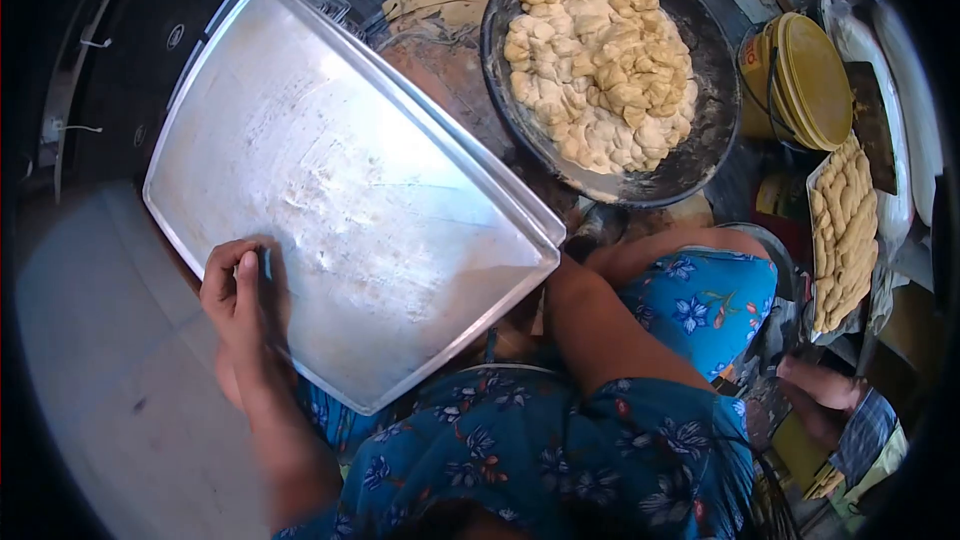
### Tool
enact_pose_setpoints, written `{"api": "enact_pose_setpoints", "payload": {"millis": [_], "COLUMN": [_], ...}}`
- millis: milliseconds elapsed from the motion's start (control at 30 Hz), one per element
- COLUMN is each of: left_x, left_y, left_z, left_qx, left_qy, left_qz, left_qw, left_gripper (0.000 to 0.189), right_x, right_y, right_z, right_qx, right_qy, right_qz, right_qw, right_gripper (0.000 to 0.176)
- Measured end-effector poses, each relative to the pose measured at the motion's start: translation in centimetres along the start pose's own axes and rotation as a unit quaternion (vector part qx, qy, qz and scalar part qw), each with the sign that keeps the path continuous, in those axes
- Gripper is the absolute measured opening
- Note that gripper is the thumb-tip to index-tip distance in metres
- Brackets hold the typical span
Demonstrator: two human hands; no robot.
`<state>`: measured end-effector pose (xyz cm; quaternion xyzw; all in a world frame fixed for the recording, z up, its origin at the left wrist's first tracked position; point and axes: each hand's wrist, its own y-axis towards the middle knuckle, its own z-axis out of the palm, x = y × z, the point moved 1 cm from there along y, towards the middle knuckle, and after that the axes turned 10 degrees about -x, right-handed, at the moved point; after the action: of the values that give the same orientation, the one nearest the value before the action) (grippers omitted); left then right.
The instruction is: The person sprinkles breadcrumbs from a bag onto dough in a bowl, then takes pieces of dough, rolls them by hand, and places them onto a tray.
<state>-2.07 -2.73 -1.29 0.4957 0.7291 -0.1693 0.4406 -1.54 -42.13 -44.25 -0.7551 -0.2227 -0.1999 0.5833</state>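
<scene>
A large metal baking tray (330,170) lies tilted in front of me, its flat surface streaked with pale residue. At least one more tray (470,155) shows beneath its right edge. My left hand (236,285) is at the near-left rim, fingers and thumb closed on the edge. My right forearm passes behind the tray's right corner, so that hand is hidden. Beyond the trays stands a wide black basin (715,105) heaped with lumps of dough (610,70).
To the right are a yellow lidded bucket (815,80) and a tray of shaped dough pieces (845,235). Another person's limb (820,395) shows at lower right. A dark cabinet (130,70) stands at left beside the tiled floor (110,340).
</scene>
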Motion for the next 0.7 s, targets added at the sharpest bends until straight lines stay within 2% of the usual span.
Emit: {"api": "enact_pose_setpoints", "payload": {"millis": [67, 167, 300, 400, 467, 567, 600, 633, 700], "left_x": [-0.5, -0.1, 0.3, 0.0, 0.3, 0.7, 0.2, -0.7, -3.2], "left_y": [0.2, 0.5, 0.5, 0.6, 0.7, 0.3, 0.0, -0.3, -1.0], "left_z": [0.5, 0.4, 0.8, 1.4, 1.5, 1.5, 1.5, 1.8, 3.2], "left_qx": [-0.007, 0.009, 0.002, 0.006, 0.001, -0.028, -0.032, -0.037, 0.004], "left_qy": [-0.030, 0.022, 0.012, 0.033, 0.062, 0.002, -0.014, -0.041, -0.055], "left_qz": [-0.010, 0.025, 0.017, 0.036, 0.053, 0.070, 0.074, 0.061, 0.092], "left_qw": [0.999, 0.999, 1.000, 0.999, 0.997, 0.997, 0.997, 0.997, 0.994], "left_gripper": [0.010, 0.011, 0.012, 0.013, 0.014, 0.015, 0.015, 0.014, 0.014], "right_x": [0.0, 0.1, 1.4, 5.6, 11.5, 22.5, 24.4, 26.3, 29.8], "right_y": [0.1, 0.3, -0.2, -1.6, -4.4, -12.7, -12.8, -12.4, -11.8], "right_z": [-0.1, -0.3, -0.5, -0.2, -1.1, -5.9, -6.5, -6.9, -8.0], "right_qx": [0.010, 0.029, 0.083, 0.174, 0.223, 0.185, 0.151, 0.098, -0.055], "right_qy": [-0.047, -0.110, -0.203, -0.296, -0.378, -0.477, -0.488, -0.488, -0.442], "right_qz": [-0.005, -0.016, -0.043, -0.091, -0.120, -0.173, -0.204, -0.241, -0.346], "right_qw": [0.999, 0.993, 0.975, 0.935, 0.891, 0.841, 0.835, 0.833, 0.826], "right_gripper": [0.022, 0.022, 0.022, 0.022, 0.022, 0.023, 0.022, 0.021, 0.022]}}
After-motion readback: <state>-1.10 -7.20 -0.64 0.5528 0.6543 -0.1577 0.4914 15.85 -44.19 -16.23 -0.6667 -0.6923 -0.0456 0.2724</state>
